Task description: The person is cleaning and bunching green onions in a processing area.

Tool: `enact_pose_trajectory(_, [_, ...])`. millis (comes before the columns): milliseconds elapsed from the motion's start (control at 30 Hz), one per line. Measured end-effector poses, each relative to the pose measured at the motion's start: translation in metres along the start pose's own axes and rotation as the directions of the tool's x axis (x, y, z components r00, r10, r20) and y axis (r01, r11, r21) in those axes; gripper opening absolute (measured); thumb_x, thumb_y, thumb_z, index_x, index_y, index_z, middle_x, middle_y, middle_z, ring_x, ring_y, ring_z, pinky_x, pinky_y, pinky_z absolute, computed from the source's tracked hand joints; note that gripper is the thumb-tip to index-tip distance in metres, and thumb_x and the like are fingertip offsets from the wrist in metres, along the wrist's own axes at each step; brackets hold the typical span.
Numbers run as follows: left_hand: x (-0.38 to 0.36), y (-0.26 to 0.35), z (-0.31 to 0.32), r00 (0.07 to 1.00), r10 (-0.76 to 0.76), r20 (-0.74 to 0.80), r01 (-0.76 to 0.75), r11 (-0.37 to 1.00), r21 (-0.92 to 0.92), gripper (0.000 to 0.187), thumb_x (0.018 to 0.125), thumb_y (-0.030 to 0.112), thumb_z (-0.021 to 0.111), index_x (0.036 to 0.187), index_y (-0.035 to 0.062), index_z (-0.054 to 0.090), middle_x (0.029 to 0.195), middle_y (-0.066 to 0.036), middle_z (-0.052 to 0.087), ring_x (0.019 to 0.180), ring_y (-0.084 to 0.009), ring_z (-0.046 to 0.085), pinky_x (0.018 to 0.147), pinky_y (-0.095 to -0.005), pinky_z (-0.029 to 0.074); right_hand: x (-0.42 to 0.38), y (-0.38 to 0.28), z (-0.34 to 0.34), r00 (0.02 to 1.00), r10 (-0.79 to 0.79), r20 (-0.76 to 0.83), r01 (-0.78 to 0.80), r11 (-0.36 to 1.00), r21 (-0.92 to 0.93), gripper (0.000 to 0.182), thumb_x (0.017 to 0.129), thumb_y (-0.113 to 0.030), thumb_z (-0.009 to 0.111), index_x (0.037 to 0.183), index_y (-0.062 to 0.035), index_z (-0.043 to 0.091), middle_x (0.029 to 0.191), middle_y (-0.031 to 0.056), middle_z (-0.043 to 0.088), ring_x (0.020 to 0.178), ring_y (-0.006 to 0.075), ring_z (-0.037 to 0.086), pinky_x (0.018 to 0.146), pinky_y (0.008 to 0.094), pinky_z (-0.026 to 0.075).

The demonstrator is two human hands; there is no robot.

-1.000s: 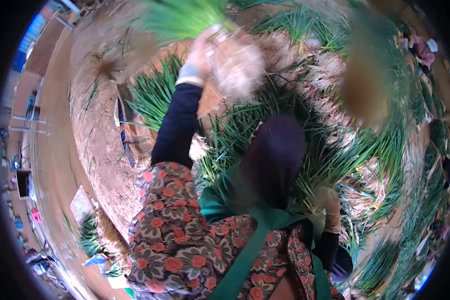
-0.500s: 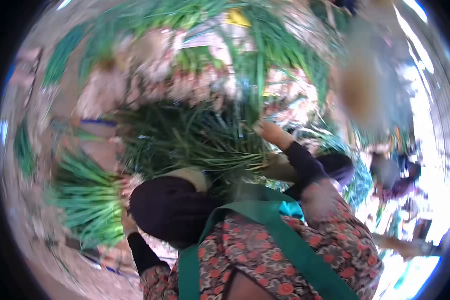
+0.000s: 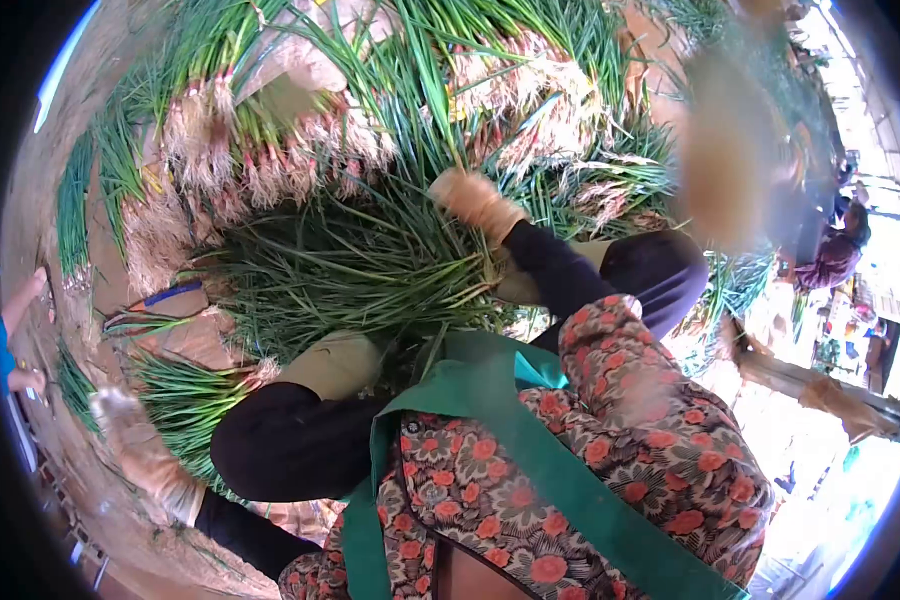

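Note:
My right hand [image 3: 475, 203], in a pale glove, is closed at the lower end of a long green spring onion [image 3: 435, 85], whose leaves rise away from it. Just below that hand lies a wide heap of dark green spring onion leaves [image 3: 350, 270], spread between my knees. My left hand [image 3: 142, 455], also gloved, is stretched out at the lower left with its fingers extended and slightly blurred. Nothing shows in it. Beside it is a smaller bunch of spring onions [image 3: 185, 395] with its roots turned toward my knee.
Bundles of spring onions with pale roots [image 3: 270, 150] lie across the far side. A blue-handled tool [image 3: 170, 293] rests left of the heap. Another person's bare limb [image 3: 20, 310] shows at the left edge, and a person in dark red [image 3: 835, 250] sits at the right.
My left hand has moved from beside the smaller bunch outward to the left. My right hand stays closed on the spring onion. The whole view has shifted and become sharper.

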State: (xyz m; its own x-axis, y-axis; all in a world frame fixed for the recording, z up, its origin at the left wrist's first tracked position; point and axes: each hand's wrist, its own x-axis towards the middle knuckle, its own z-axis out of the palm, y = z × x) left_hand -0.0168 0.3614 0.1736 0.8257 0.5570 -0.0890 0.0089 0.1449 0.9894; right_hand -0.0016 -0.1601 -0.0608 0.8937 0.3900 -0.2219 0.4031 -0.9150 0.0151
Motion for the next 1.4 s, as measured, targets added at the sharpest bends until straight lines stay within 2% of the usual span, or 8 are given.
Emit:
enact_pose_trajectory(100, [-0.072,0.05,0.068,0.971,0.173,0.166,-0.153,0.98,-0.127,0.039,0.092,0.013,0.047,0.128,0.0001,0.044,0.123,-0.014,0.051,0.111,-0.025,0.049,0.097,-0.0396,0.038,0.003,0.087,0.072,0.767,0.603,0.218,-0.224,-0.066,0.972,0.023,0.084,-0.013,0.055,0.105,-0.0019,0.056,0.1,0.0039,0.061,0.087,0.0176,0.057,0.069,0.0308,0.048])
enact_pose_trajectory(200, [-0.093,0.045,0.093,0.836,0.115,0.537,0.197,0.85,-0.489,0.022,0.089,0.004,0.049,0.11,0.005,0.052,0.094,-0.007,0.053,0.082,-0.0187,0.05,0.072,-0.0336,0.041,0.035,0.11,0.127,0.883,0.056,-0.465,-0.007,0.994,0.106,0.023,0.088,-0.019,0.056,0.104,-0.0024,0.061,0.087,0.0081,0.063,0.072,0.0215,0.061,0.065,0.0326,0.049])
enact_pose_trajectory(467, [-0.184,-0.181,0.286,0.562,-0.453,0.692,0.382,0.884,0.269,0.038,0.093,0.023,0.051,0.126,0.0051,0.05,0.117,-0.006,0.059,0.105,-0.0188,0.058,0.088,-0.0332,0.046,0.031,0.064,-0.016,0.902,0.421,0.093,-0.138,0.078,0.987,0.031,0.081,-0.031,0.066,0.086,-0.001,0.064,0.068,0.0038,0.06,0.06,0.0129,0.054,0.057,0.0294,0.045])
enact_pose_trajectory(600, [-0.203,-0.219,0.324,0.468,-0.749,0.47,0.633,0.655,0.413,0.014,0.095,0.021,0.048,0.105,0.0119,0.053,0.072,0.004,0.051,0.053,-0.0075,0.044,0.042,-0.0214,0.035,0.014,0.025,-0.033,0.94,0.325,0.106,-0.211,0.306,0.929,0.031,0.082,-0.03,0.069,0.092,-0.0012,0.061,0.078,0.0059,0.064,0.065,0.0164,0.06,0.061,0.0281,0.049])
enact_pose_trajectory(900, [-0.182,-0.209,0.308,-0.073,-0.341,0.937,0.992,0.077,0.105,0.035,0.096,0.042,0.043,0.106,0.0096,0.05,0.052,0.01,0.025,0.04,-0.0037,0.024,0.038,-0.0206,0.021,0.026,0.02,-0.036,0.944,0.038,0.329,-0.016,-0.987,0.16,0.03,0.092,-0.031,0.057,0.105,-0.0043,0.059,0.061,-0.005,0.044,0.051,0.0087,0.043,0.05,0.0225,0.041])
enact_pose_trajectory(1033, [-0.181,-0.219,0.31,-0.109,-0.328,0.938,0.989,0.06,0.136,0.029,0.095,0.035,0.047,0.102,0.0075,0.053,0.052,0.008,0.031,0.041,-0.0044,0.029,0.038,-0.0211,0.026,-0.004,0.036,-0.053,1.0,0.013,-0.005,0.013,-0.833,0.554,0.042,0.09,-0.024,0.056,0.124,0.0002,0.049,0.079,-0.0004,0.056,0.067,0.0134,0.053,0.062,0.0271,0.046])
enact_pose_trajectory(1133, [-0.195,-0.212,0.304,0.104,-0.486,0.867,0.939,0.337,0.076,0.029,0.093,0.031,0.05,0.106,0.0058,0.054,0.067,0.004,0.046,0.054,-0.0071,0.042,0.049,-0.0222,0.037,-0.023,0.037,-0.015,0.897,0.301,-0.325,0.07,0.628,0.775,0.045,0.085,-0.013,0.053,0.128,-0.0026,0.046,0.103,0.0103,0.06,0.09,0.0222,0.058,0.079,0.0317,0.047])
enact_pose_trajectory(1400, [-0.166,-0.154,0.411,0.376,-0.12,0.919,0.899,0.287,-0.33,0.023,0.096,0.028,0.046,0.099,0.0078,0.057,0.067,0.005,0.048,0.052,-0.0038,0.038,0.044,-0.0185,0.029,0.002,0.186,-0.048,0.914,-0.037,0.403,-0.191,0.838,0.511,0.05,0.084,-0.021,0.058,0.127,0.0014,0.045,0.117,0.0195,0.056,0.105,0.0299,0.056,0.091,0.0364,0.044])
